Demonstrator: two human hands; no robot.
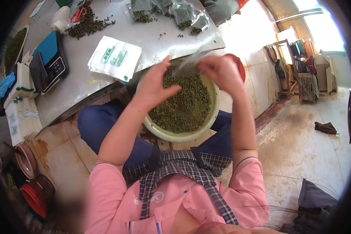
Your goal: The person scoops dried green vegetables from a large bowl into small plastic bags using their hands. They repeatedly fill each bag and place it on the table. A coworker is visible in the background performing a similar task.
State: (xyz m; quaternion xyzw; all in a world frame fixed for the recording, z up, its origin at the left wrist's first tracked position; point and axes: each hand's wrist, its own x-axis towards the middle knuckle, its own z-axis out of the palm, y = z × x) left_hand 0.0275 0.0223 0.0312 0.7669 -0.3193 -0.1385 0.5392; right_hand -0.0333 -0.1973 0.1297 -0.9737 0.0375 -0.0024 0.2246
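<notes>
A pale green round basin point(216, 111) sits between my knees, holding a heap of small green berries that look like peppercorns point(181, 107). Above its far side, a clear plastic bag point(186, 67) hangs from my right hand point(224, 72), whose fingers pinch it. The bag is blurred, and how much it contains is hard to make out. My left hand point(155, 84) is over the basin's left side, thumb and fingers spread apart, close to the bag but with nothing visible in it.
A metal table point(80, 76) stands ahead, bearing a stack of printed white bags point(115, 58), a scale point(50, 58), red-handled scissors point(78, 15), a dark berry pile point(90, 24) and filled clear bags point(183, 15). A red container point(240, 70) is right of the basin; dark cloth point(316, 199) lies at lower right.
</notes>
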